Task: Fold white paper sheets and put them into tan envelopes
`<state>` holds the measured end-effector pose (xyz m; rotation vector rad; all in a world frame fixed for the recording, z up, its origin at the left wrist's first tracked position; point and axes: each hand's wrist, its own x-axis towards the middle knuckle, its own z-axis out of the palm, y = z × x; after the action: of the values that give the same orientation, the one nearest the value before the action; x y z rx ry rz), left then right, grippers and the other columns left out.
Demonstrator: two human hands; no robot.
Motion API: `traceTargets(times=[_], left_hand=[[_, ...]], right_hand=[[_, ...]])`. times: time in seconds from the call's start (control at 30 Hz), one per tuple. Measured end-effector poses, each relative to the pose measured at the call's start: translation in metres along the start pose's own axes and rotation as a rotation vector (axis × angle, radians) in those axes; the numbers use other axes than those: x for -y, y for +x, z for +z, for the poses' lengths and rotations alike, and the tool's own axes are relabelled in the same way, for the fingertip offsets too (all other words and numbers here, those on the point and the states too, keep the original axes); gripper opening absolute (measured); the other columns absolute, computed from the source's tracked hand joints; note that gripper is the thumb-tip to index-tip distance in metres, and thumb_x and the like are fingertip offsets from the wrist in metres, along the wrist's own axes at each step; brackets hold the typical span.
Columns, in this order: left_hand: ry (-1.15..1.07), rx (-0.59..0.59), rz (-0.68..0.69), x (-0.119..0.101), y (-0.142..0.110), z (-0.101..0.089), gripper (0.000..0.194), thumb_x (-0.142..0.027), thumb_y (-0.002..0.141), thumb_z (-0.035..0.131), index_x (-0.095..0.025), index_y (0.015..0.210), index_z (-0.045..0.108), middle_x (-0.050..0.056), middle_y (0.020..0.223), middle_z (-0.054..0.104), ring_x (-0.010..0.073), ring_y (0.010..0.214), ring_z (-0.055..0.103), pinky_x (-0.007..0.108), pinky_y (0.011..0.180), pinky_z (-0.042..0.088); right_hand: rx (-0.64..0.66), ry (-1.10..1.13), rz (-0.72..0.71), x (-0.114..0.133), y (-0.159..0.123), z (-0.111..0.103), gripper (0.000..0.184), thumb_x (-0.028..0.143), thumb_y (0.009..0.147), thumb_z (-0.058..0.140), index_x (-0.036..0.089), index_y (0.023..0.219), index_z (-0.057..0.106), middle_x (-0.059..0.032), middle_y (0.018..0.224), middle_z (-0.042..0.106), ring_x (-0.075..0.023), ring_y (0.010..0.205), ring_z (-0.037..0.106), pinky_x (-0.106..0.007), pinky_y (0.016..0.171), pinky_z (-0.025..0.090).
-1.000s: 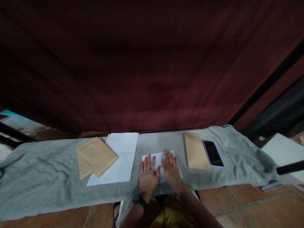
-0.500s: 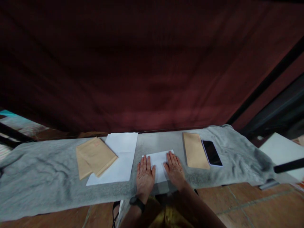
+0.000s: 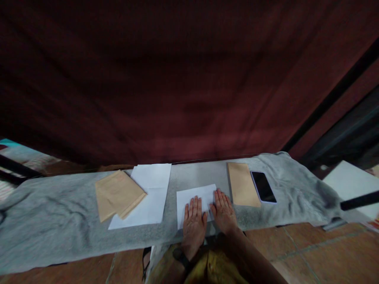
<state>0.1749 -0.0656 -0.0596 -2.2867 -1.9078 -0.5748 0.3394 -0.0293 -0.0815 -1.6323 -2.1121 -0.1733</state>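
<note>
Across the grey blanket (image 3: 65,228), in the head view, we have a white sheet of paper (image 3: 184,200), the centre of our clock. Our left hand (image 3: 194,228) lies palm down on it toward six o'clock, fingers nearly together and thumb apart; our right hand (image 3: 225,215) lies flat over its three-o'clock edge, fingers slightly spread. We see larger white sheets (image 3: 156,209) at nine o'clock, overlapping brown envelopes (image 3: 121,192) partly on them, and, toward two o'clock, a single brown envelope (image 3: 243,185) just beside a phone (image 3: 263,187).
</note>
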Motion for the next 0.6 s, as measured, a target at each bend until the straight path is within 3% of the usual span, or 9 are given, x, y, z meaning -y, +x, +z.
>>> traceTargets(times=[0.13, 0.23, 0.4, 0.6], left_hand=[[0.021, 0.014, -0.026, 0.02, -0.013, -0.002, 0.06, -0.03, 0.102, 0.037, -0.015, 0.159, 0.029, 0.013, 0.158, 0.045, 0.0264, 0.147, 0.041, 0.049, 0.119, 0.037], [0.039, 0.015, -0.056, 0.038, -0.019, -0.008, 0.059, -0.03, 0.103, 0.033, -0.015, 0.16, 0.028, 0.013, 0.159, 0.044, 0.0263, 0.148, 0.039, 0.049, 0.12, 0.035], [0.05, 0.026, -0.052, 0.044, -0.021, -0.014, 0.057, -0.029, 0.103, 0.031, -0.012, 0.157, 0.034, 0.014, 0.16, 0.043, 0.0269, 0.149, 0.038, 0.049, 0.12, 0.035], [0.069, -0.027, -0.126, 0.053, -0.027, -0.014, 0.057, -0.033, 0.104, 0.031, -0.01, 0.156, 0.035, 0.018, 0.158, 0.045, 0.029, 0.148, 0.039, 0.05, 0.119, 0.036]], right_hand=[[0.002, -0.002, 0.026, 0.005, 0.001, -0.003, 0.059, 0.033, 0.105, 0.037, 0.007, 0.158, 0.032, -0.0193, 0.157, 0.044, -0.0309, 0.144, 0.042, -0.049, 0.118, 0.032], [-0.006, 0.009, 0.04, 0.023, -0.001, -0.007, 0.057, 0.032, 0.105, 0.037, 0.006, 0.156, 0.036, -0.0196, 0.158, 0.041, -0.0319, 0.145, 0.042, -0.053, 0.12, 0.029], [0.068, 0.136, -0.149, 0.053, -0.012, -0.016, 0.054, 0.039, 0.105, 0.042, 0.014, 0.153, 0.044, -0.0118, 0.157, 0.045, -0.0258, 0.144, 0.044, -0.048, 0.121, 0.031], [0.066, 0.134, -0.143, 0.029, -0.025, -0.025, 0.058, 0.036, 0.105, 0.042, 0.011, 0.157, 0.035, -0.0181, 0.157, 0.043, -0.0295, 0.145, 0.043, -0.051, 0.117, 0.038]])
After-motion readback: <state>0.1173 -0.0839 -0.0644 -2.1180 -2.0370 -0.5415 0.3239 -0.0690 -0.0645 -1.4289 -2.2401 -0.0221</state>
